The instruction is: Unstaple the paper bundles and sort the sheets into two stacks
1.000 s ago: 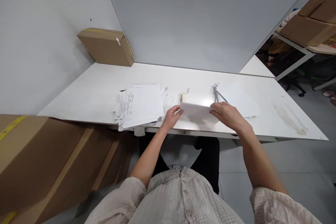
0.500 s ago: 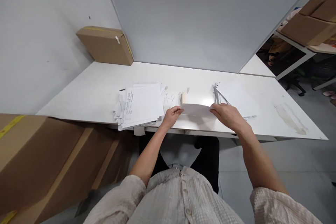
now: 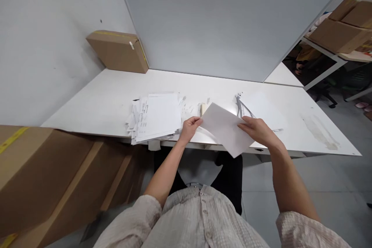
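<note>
A sheet of white paper (image 3: 228,130) is held up at a slant over the front edge of the table. My left hand (image 3: 190,128) pinches its left corner. My right hand (image 3: 257,128) grips it on the right side, fingers closed. Left of my hands lies a messy stack of papers (image 3: 162,116), some with writing along the edge. To the right, another pile of paper (image 3: 260,106) lies partly behind my right hand. A small light-coloured block (image 3: 203,108) sits just behind the held sheet, which hides part of it.
A cardboard box (image 3: 119,54) stands at the back left of the white table (image 3: 293,118), by a whiteboard (image 3: 197,23). Large cartons (image 3: 58,178) rise at the left below table height. Other boxes (image 3: 340,35) sit on a table at far right.
The sheet, seen nearly edge-on before, is now turned so its face shows, one corner hanging below the table edge. My right hand has shifted slightly right.
</note>
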A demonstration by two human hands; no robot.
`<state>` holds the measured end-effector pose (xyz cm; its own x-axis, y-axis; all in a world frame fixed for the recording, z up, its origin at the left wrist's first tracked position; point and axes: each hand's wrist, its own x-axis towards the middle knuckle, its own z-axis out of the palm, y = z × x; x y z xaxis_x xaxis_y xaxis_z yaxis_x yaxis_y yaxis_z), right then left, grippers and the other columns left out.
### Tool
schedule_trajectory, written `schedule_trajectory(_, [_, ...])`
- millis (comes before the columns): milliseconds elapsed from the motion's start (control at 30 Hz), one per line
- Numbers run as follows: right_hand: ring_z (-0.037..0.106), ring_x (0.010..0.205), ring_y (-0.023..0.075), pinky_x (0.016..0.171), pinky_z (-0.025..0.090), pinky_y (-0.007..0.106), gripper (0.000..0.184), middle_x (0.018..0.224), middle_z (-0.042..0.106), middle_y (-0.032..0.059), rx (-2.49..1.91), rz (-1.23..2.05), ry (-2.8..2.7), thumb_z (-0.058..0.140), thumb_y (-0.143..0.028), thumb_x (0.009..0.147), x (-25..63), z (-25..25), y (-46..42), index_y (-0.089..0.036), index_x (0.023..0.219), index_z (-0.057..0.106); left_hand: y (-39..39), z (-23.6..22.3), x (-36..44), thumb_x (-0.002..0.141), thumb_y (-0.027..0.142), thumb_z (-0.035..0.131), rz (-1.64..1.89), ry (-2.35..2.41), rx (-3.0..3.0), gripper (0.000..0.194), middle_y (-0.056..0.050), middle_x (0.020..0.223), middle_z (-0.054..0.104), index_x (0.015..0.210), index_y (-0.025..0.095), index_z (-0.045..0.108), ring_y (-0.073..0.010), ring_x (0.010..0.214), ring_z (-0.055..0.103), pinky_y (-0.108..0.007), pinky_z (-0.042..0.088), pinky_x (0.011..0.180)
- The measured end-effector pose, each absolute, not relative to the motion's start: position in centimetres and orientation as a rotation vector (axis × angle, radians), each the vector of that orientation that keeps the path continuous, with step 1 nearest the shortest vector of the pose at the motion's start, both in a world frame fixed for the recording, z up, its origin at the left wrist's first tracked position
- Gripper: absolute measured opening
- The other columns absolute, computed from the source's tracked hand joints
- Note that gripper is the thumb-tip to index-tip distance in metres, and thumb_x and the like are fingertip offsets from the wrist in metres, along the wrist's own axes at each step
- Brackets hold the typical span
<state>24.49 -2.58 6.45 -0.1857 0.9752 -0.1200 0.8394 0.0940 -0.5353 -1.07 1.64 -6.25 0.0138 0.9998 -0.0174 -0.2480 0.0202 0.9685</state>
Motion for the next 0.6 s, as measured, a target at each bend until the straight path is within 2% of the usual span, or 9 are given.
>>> schedule_trajectory(133, [0.062, 0.070, 0.0198, 0.057, 0.046, 0.027, 0.030, 0.084, 0.068, 0.0048, -1.713, 1.341, -1.535, 0.060, -0.047, 0.077, 24.8, 2.3, -4.1, -0.020, 0.089, 0.058, 1.2, -6.5, -0.9, 0.060, 0.044, 0.075, 1.243, 0.970, 0.890, 0.039, 0.001, 0.065, 0.064, 0.084, 0.014, 0.067, -0.0114, 0.060, 0.056, -0.026, 0.047, 0.063])
schedule_trajectory(300, [0.063, 0.066, 0.0199, 0.060, 0.049, 0.030, 0.032, 0.078, 0.070, 0.0031, -1.565, 1.647, -1.088, 0.067, -0.044, 0.070, 23.4, -3.1, -7.3, -0.019, 0.090, 0.059, 1.0, -6.8, -0.6, 0.054, 0.041, 0.079, 1.147, 0.996, 0.895, 0.040, -0.001, 0.065, 0.066, 0.079, 0.012, 0.067, -0.0148, 0.061, 0.060, -0.029, 0.048, 0.062])
schedule_trajectory(433, [0.063, 0.071, 0.0199, 0.063, 0.049, 0.030, 0.034, 0.082, 0.070, 0.0040, -1.507, 1.496, -1.060, 0.066, -0.044, 0.072, 22.4, -4.8, -8.8, -0.019, 0.094, 0.061, 1.1, -6.1, -0.4, 0.055, 0.042, 0.078, 1.168, 1.015, 0.920, 0.040, -0.002, 0.067, 0.067, 0.079, 0.012, 0.066, -0.0150, 0.063, 0.061, -0.030, 0.049, 0.064])
schedule_trajectory(533, [0.061, 0.074, 0.0183, 0.066, 0.048, 0.029, 0.030, 0.083, 0.068, 0.0031, -1.474, 1.090, -1.089, 0.063, -0.044, 0.075, 21.9, -5.0, -8.3, -0.019, 0.092, 0.061, 0.8, -4.3, -0.3, 0.062, 0.040, 0.076, 1.264, 0.938, 0.978, 0.041, -0.003, 0.077, 0.069, 0.091, 0.014, 0.066, -0.0134, 0.069, 0.062, -0.029, 0.050, 0.070])
schedule_trajectory(600, [0.060, 0.078, 0.0180, 0.072, 0.047, 0.030, 0.025, 0.084, 0.067, 0.0028, -1.404, 0.789, -1.063, 0.062, -0.041, 0.077, 21.4, -4.7, -7.4, -0.020, 0.090, 0.061, 0.5, -2.6, -0.1, 0.068, 0.038, 0.073, 1.319, 0.820, 1.061, 0.043, -0.006, 0.088, 0.070, 0.104, 0.017, 0.063, -0.0148, 0.080, 0.064, -0.030, 0.050, 0.077])
